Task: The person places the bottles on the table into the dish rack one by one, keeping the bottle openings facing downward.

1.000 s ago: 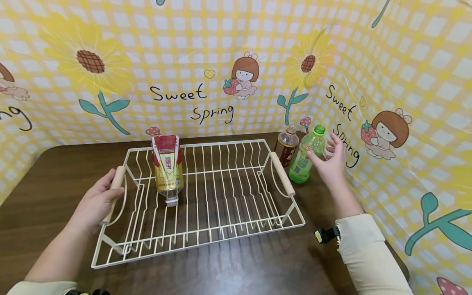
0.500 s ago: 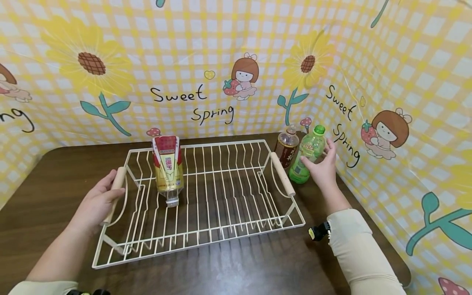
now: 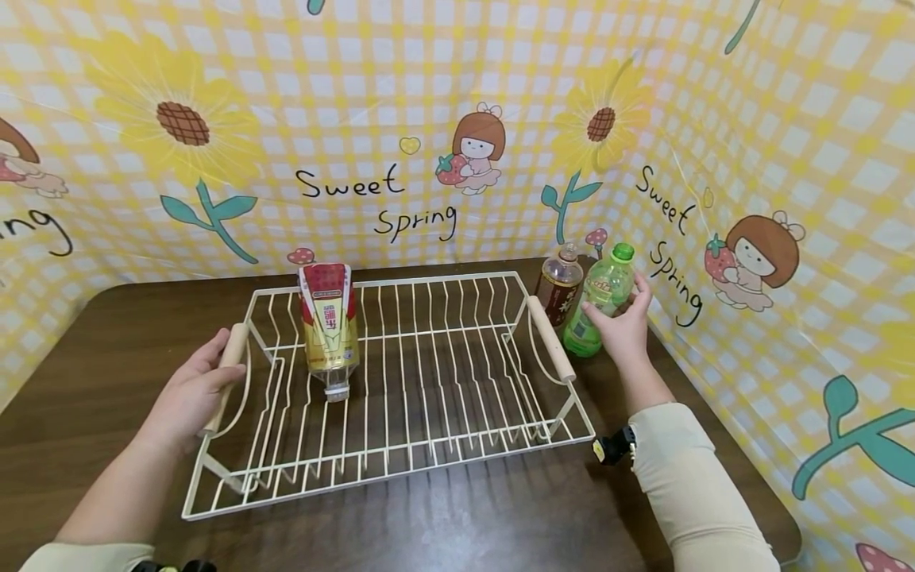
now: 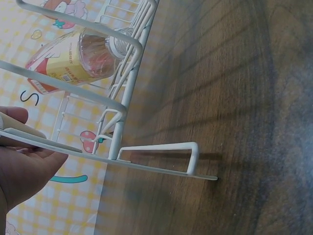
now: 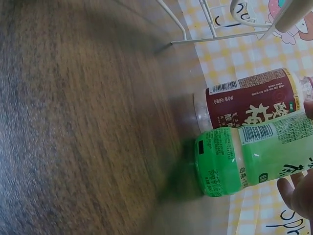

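Head view: green btl (image 3: 602,294) stands on the desk (image 3: 465,524) just R of the wire rack (image 3: 429,469), my R hand (image 3: 625,326) wrapped round it, L hand (image 3: 190,395) gripping the wooden handle (image 3: 233,346), so I'd squeeze lightly & lift clear of the adjacent 酸梅-labelled btl (image 5: 244,98), w/ "Sweet Spring" on the cloth (image 3: 343,95) behind.

"Sweet Spring," says the cloth (image 3: 429,79), two times.
At its left edge, just "ng" shows. The brown bottle (image 5: 249,100) says "酸梅" in big pale writing and has a barcode (image 5: 225,87). The green bottle (image 5: 259,154) has a big dark "茶" and its own barcode. The red bottle (image 3: 330,318) has pink Chinese writing, too small to read surely.
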Motion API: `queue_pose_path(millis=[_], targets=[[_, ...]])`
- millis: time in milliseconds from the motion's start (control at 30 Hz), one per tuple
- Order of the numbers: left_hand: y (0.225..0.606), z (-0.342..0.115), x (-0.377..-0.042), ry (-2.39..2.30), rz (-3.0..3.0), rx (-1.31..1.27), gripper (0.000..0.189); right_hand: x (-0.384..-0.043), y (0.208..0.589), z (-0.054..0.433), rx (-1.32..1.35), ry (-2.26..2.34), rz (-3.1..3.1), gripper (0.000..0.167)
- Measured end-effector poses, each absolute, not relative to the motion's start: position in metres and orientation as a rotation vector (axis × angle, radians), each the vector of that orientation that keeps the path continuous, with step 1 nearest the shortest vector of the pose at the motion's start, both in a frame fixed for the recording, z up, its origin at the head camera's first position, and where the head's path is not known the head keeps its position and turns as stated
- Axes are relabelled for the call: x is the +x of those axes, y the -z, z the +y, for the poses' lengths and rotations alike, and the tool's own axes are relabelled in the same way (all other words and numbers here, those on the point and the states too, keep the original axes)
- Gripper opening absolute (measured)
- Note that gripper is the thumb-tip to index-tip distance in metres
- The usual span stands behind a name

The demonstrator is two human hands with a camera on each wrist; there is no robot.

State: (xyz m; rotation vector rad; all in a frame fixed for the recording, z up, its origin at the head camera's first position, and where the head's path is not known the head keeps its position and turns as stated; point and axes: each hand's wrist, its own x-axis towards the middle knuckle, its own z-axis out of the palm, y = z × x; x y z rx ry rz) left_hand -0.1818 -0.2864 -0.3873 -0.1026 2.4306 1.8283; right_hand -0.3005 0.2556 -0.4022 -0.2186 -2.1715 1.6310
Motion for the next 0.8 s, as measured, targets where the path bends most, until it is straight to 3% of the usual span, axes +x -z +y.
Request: queue_pose_path(millis=[300,800], targets=[[0.389,-0.287,-0.182,-1.83,2.435,-0.103,0.069,-0.296,0.395,0.258,-0.25,-1.606,-2.197,0.094],[0.387,-0.287,-0.181,-1.827,2.416,-0.102,0.069,-0.287,0.356,0.25,-0.07,-1.528,-2.304,0.096]])
